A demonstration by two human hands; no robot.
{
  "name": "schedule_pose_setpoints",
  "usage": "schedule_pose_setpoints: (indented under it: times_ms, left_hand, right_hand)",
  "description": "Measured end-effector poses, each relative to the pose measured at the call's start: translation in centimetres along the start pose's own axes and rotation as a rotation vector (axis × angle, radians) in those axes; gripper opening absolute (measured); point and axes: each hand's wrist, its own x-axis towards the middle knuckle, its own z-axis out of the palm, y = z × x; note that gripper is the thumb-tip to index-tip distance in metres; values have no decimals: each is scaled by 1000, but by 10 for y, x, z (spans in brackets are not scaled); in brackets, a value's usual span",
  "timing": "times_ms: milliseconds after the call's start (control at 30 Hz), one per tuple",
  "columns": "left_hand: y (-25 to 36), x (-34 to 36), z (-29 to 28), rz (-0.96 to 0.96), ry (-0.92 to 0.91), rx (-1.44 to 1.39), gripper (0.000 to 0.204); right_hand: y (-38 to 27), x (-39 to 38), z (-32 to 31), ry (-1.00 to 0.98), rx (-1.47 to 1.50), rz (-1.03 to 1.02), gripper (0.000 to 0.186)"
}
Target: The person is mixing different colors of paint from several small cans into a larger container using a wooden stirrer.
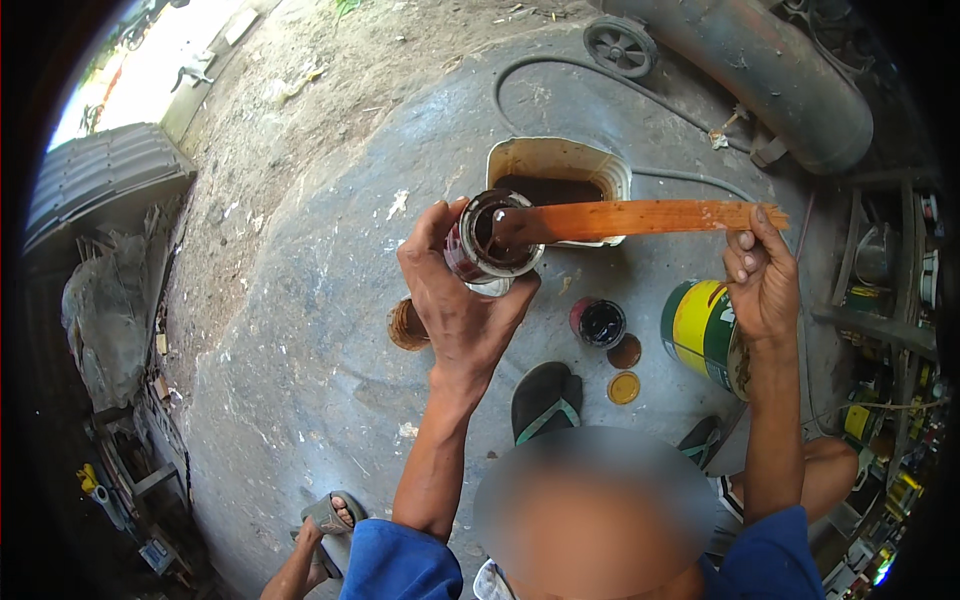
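My left hand (455, 315) is wrapped round a small open tin can (468, 250), tilted so that its mouth shows. Dark residue coats its inside and rim. A flat wooden stick (635, 217), stained orange-brown, is pinched at its far right end by my right hand (765, 280). The stick's dark, wet left end reaches into the can's mouth. Beneath the can and stick stands a cut-open, squarish pale container (622, 178) with dark brown liquid inside. A brown-stained round container (406, 325) sits on the floor, partly hidden behind my left hand.
An open can of dark liquid (602, 324) stands near a brown lid (624, 351) and a yellow lid (623, 388). A green-and-yellow can (697, 330) is beside my right forearm. A hose (560, 60) runs by a wheeled tank (780, 85). Flip-flops (545, 395) lie nearby; cluttered shelves (880, 330) line the right.
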Motion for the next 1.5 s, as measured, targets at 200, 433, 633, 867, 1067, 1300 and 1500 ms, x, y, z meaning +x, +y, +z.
schedule_pose_setpoints:
  times_ms: [200,433,633,867,1067,1300,1500]
  left_hand:
    - [7,3,-2,5,16,-12,102]
    - [11,-7,-10,-34,67,-104,107]
    - [-12,-85,-11,-199,-3,-140,108]
    - [-43,-160,-18,-290,-130,-130,103]
    - [-57,-188,-32,-289,-178,-78,101]
    - [-70,-189,-27,-320,-183,-128,100]
    - [-67,-214,-41,-409,-281,-39,103]
  right_hand:
    - [-4,3,1,-3,34,-12,14]
    - [-22,9,-2,42,15,-159,18]
    - [37,6,49,-59,-1082,-446,27]
    - [65,12,99,-363,-1116,-777,13]
    - [67,13,100,-275,-1303,-820,12]
    - [66,18,105,-348,-1152,-840,12]
    - [71,9,111,-267,-1387,-744,14]
